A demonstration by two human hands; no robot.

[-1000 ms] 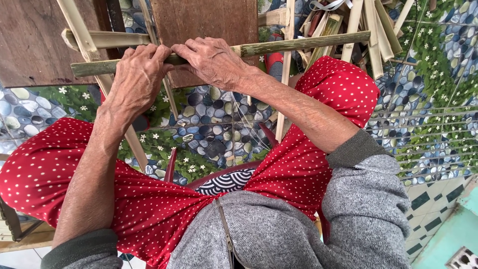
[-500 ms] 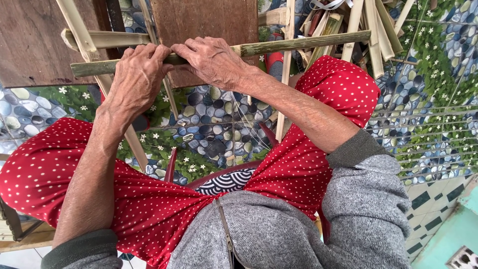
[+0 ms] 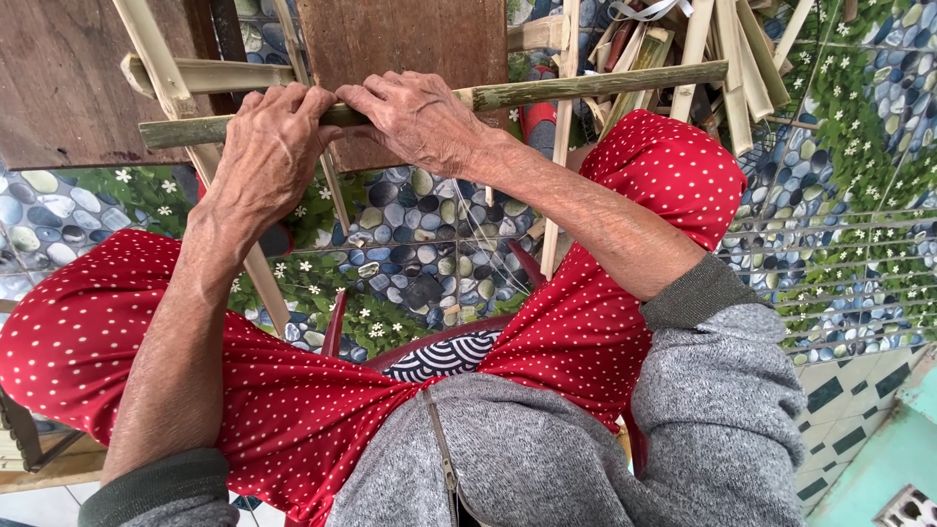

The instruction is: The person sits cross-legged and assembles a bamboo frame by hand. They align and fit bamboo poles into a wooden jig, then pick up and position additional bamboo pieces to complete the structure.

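bright even daylight | soft faint shadows | sharp focus | no glare

— What is that long stick?

— It is a green bamboo stick [image 3: 586,88]. It is long and thin and round, like a pole.

— How does it lie?

— It lies almost flat, from left to right. The right end sits a bit higher than the left end.

— Where is it?

— It is up in the air, above the red spotted knees. Its middle is hidden under fingers. The left end pokes out dark and greenish. The right end looks lighter, with a knot ring near the middle.
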